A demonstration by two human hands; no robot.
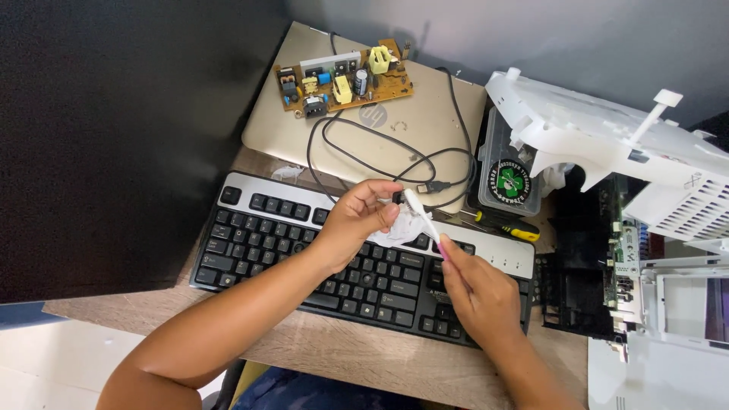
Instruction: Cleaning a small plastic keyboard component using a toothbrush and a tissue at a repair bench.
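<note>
Fingers of left hand (363, 215) hide a small part — toothbrush (422, 218) touching.

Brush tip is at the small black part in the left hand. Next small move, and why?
Probably short strokes of the toothbrush across the small black part: the left hand pinches it over a white tissue, and the right hand already has the bristles against it.

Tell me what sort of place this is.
Probably a small electronics repair desk, at home or in a shop. A bare circuit board lies on a closed laptop, a white machine sits taken apart on the right, and a screwdriver lies beside the keyboard.
</note>
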